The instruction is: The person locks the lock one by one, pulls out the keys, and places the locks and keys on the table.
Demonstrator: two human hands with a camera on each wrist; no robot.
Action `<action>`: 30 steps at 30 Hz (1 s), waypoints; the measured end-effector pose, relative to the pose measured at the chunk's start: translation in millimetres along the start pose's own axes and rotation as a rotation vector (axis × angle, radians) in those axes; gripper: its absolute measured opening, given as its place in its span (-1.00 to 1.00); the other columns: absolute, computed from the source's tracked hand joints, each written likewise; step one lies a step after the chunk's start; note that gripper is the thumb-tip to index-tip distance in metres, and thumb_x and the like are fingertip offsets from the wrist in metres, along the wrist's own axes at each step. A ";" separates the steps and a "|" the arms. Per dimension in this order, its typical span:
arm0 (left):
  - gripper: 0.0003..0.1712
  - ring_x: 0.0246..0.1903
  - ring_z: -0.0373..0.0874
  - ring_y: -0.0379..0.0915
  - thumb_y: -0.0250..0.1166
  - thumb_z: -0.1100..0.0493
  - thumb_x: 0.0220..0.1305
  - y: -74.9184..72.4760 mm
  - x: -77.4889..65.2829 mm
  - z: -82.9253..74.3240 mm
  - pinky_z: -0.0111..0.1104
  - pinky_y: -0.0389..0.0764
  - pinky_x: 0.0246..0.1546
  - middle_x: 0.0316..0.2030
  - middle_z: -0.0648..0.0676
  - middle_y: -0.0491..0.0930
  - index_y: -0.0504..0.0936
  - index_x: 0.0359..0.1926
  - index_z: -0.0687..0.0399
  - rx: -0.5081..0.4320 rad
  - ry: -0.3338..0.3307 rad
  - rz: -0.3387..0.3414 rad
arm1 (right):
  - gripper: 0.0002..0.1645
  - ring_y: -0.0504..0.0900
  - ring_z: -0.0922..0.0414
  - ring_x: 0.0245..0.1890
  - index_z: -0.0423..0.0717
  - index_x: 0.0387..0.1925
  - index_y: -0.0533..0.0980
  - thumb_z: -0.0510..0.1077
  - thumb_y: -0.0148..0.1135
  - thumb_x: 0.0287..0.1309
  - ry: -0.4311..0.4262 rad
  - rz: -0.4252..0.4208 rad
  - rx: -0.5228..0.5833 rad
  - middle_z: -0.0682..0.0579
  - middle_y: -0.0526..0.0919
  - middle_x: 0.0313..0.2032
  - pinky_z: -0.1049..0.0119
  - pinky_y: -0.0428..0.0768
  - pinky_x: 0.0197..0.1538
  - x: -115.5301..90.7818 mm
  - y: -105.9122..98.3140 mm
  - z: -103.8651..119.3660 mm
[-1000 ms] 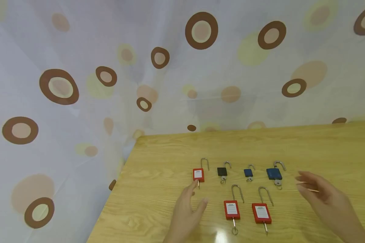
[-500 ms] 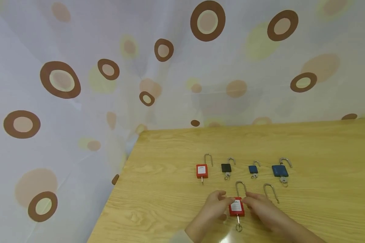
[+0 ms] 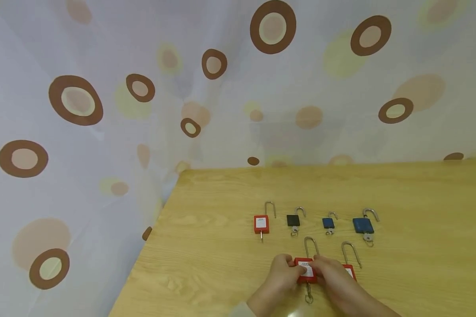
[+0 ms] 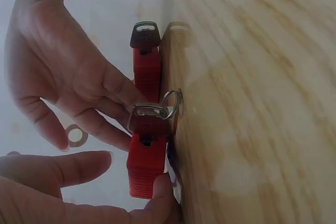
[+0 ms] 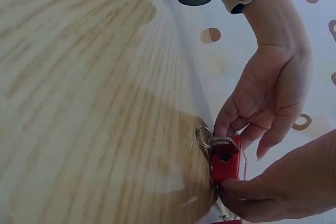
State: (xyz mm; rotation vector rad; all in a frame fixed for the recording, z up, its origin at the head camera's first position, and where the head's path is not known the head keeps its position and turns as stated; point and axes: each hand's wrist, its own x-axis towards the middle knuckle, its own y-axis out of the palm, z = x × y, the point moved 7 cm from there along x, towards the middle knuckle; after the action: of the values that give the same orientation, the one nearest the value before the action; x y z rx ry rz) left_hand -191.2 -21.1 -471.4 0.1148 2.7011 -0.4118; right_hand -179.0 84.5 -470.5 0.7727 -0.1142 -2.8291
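Note:
A red padlock (image 3: pixel 306 270) with a white label, long open shackle, key and ring lies between my two hands near the table's front. The left hand (image 3: pixel 275 278) holds its left edge, the thumb over the label. In the left wrist view that thumb stands a little off the red body (image 4: pixel 147 161). From the other side the right hand (image 3: pixel 335 279) grips the right edge, its digits at the lock's side (image 5: pixel 224 166) in the right wrist view. Another red padlock (image 3: pixel 349 269), shackle open, is partly hidden behind the right hand.
Farther back lie a red padlock (image 3: pixel 261 224), a black padlock (image 3: pixel 293 220), a small blue padlock (image 3: pixel 328 223) and a larger blue padlock (image 3: pixel 362 225), all with open shackles. Beyond the wooden table (image 3: pixel 206 264) hangs a patterned curtain (image 3: pixel 222 105).
Both hands have come inward, the left from near the back-left red padlock, the right from beside the larger blue one. Their fingers have closed on the front red padlock.

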 end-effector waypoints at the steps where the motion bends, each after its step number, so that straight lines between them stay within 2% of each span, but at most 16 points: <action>1: -0.57 -0.21 -0.09 0.52 0.25 0.39 0.09 0.3 0.3 -0.5 -0.34 0.61 -0.23 -0.21 0.23 0.55 0.41 -0.02 0.58 0.011 0.015 0.001 | -0.26 -0.38 -0.34 0.35 -0.64 0.28 -0.27 -0.25 -0.22 0.31 -0.003 -0.006 0.009 -0.52 -0.39 0.32 -0.13 -0.06 0.37 0.5 -0.4 -0.5; 6: -0.78 -0.39 -0.22 0.51 0.26 0.39 0.10 7.2 -1.2 4.6 -0.41 0.59 -0.36 -0.38 0.10 0.61 0.55 -0.22 0.48 -0.018 0.028 0.015 | -0.26 -0.25 -0.35 0.35 -0.62 0.28 -0.32 -0.29 -0.24 0.30 0.003 -0.019 0.061 -0.53 -0.38 0.32 -0.16 -0.04 0.36 -0.8 -2.0 -7.2; 10: -0.80 -0.42 -0.28 0.47 0.28 0.32 0.13 7.0 -1.0 8.7 -0.46 0.56 -0.39 -0.40 0.07 0.63 0.59 -0.27 0.44 -0.069 0.047 0.005 | -0.29 -0.20 -0.35 0.35 -0.61 0.30 -0.24 -0.28 -0.24 0.31 -0.014 -0.030 0.031 -0.51 -0.30 0.33 -0.17 -0.04 0.35 -3.4 -1.9 -7.8; 11: -0.79 -0.42 -0.29 0.46 0.29 0.30 0.13 5.7 -0.5 9.2 -0.47 0.55 -0.40 -0.40 0.06 0.63 0.60 -0.27 0.43 -0.076 0.047 0.001 | -0.32 -0.09 -0.34 0.35 -0.59 0.31 -0.16 -0.26 -0.23 0.32 -0.025 -0.047 -0.003 -0.48 -0.21 0.35 -0.17 0.02 0.34 -4.3 -2.9 -6.2; 13: -0.78 -0.42 -0.30 0.45 0.29 0.27 0.14 3.6 0.6 9.8 -0.48 0.53 -0.40 -0.38 0.04 0.63 0.62 -0.27 0.41 -0.103 0.037 0.008 | -0.42 0.23 -0.26 0.27 -0.51 0.28 0.09 -0.24 -0.21 0.32 -0.076 -0.107 -0.120 -0.40 0.14 0.31 -0.11 0.25 0.28 -6.1 -7.2 1.0; 15: -0.79 -0.43 -0.32 0.45 0.31 0.26 0.13 1.1 -0.8 7.4 -0.50 0.51 -0.41 -0.39 0.02 0.63 0.63 -0.27 0.38 -0.117 0.033 0.020 | -0.55 0.52 -0.10 0.03 -0.43 0.14 0.30 -0.22 -0.14 0.33 -0.157 -0.181 -0.276 -0.29 0.47 0.09 0.08 0.50 0.09 -9.0 -13.8 12.5; 16: -0.79 -0.43 -0.32 0.46 0.31 0.26 0.14 0.4 -2.4 5.5 -0.50 0.51 -0.41 -0.39 0.02 0.64 0.63 -0.26 0.36 -0.122 0.033 0.033 | -0.63 0.59 0.00 -0.12 -0.39 0.04 0.38 -0.21 -0.11 0.33 -0.198 -0.222 -0.354 -0.23 0.57 -0.08 0.20 0.56 -0.05 -10.9 -17.0 19.7; 17: -0.80 -0.43 -0.32 0.46 0.30 0.27 0.14 -0.1 -4.6 3.3 -0.50 0.51 -0.41 -0.39 0.03 0.64 0.63 -0.26 0.35 -0.124 0.038 0.046 | -0.68 0.58 0.13 -0.28 -0.35 -0.06 0.43 -0.17 -0.08 0.33 -0.242 -0.263 -0.440 -0.13 0.61 -0.23 0.30 0.56 -0.21 -12.5 -20.5 27.4; 19: -0.81 -0.43 -0.32 0.48 0.29 0.28 0.15 0.3 -11.3 -2.0 -0.51 0.51 -0.40 -0.38 0.03 0.64 0.63 -0.25 0.34 -0.129 0.047 0.085 | -0.71 0.49 0.22 -0.51 -0.28 -0.22 0.47 -0.09 0.00 0.31 -0.323 -0.309 -0.566 0.00 0.57 -0.45 0.39 0.49 -0.45 -15.1 -24.9 42.0; 23: -0.81 -0.39 -0.31 0.47 0.29 0.28 0.15 6.0 -26.1 -10.1 -0.50 0.51 -0.35 -0.36 0.01 0.64 0.62 -0.21 0.31 -0.127 0.057 0.157 | -0.66 0.22 0.28 -0.73 -0.19 -0.41 0.46 0.02 0.10 0.26 -0.414 -0.319 -0.696 0.11 0.34 -0.69 0.45 0.24 -0.65 -18.1 -28.2 63.6; 26: -0.80 -0.39 -0.32 0.44 0.29 0.27 0.16 9.6 -34.2 -14.9 -0.51 0.50 -0.35 -0.36 -0.02 0.63 0.63 -0.20 0.28 -0.130 0.064 0.183 | -0.69 0.17 0.30 -0.78 -0.19 -0.49 0.44 -0.05 0.12 0.24 -0.489 -0.289 -0.725 0.14 0.25 -0.75 0.48 0.20 -0.69 -21.1 -27.8 75.1; 30: -0.78 -0.40 -0.33 0.41 0.28 0.21 0.18 8.4 -39.6 -17.4 -0.53 0.45 -0.38 -0.39 -0.04 0.62 0.63 -0.20 0.28 -0.117 0.075 0.184 | -0.73 0.19 0.32 -0.79 -0.22 -0.50 0.43 -0.13 0.09 0.26 -0.560 -0.232 -0.684 0.12 0.30 -0.77 0.49 0.21 -0.73 -23.0 -25.6 79.6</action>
State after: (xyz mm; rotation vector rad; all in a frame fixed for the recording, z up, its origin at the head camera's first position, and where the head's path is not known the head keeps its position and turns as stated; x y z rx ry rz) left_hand -160.4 -8.6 -442.5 0.3486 2.7501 -0.1982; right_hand -204.8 116.1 -394.0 -0.1636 0.8564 -2.8903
